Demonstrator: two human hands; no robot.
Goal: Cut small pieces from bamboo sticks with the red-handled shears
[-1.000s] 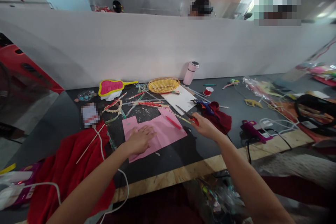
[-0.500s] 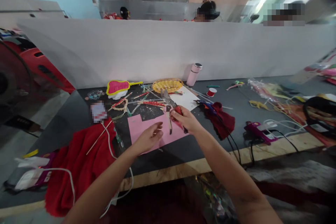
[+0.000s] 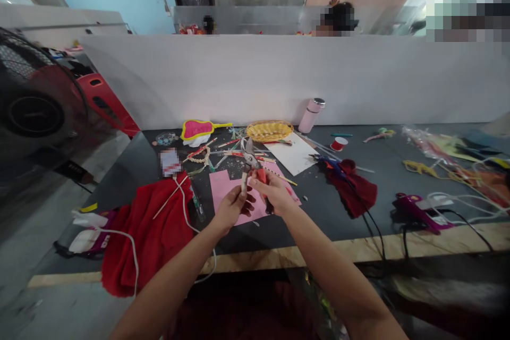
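Note:
My right hand [image 3: 269, 189] is closed on the red handle of a pair of pruning shears [image 3: 251, 157], whose blades point away from me. Close to its left, my left hand [image 3: 234, 206] pinches a short pale stick [image 3: 244, 183] that stands up beside the shears. Both hands are over a pink sheet [image 3: 220, 187] on the dark table. Just beyond them lie red-striped sticks and pale scraps. A white sheet [image 3: 292, 155] is behind to the right.
A yellow basket [image 3: 270, 130], a pink bottle [image 3: 311, 116] and a red spool [image 3: 339, 143] stand along the white partition [image 3: 223, 79]. Red cloth [image 3: 147, 228] with a white cable lies left. A glue gun [image 3: 332, 166] rests on dark red cloth at right; a fan [image 3: 34, 111] is far left.
My left hand has moved up to the shears and now holds the pale stick, where before it was open. The view has swung left.

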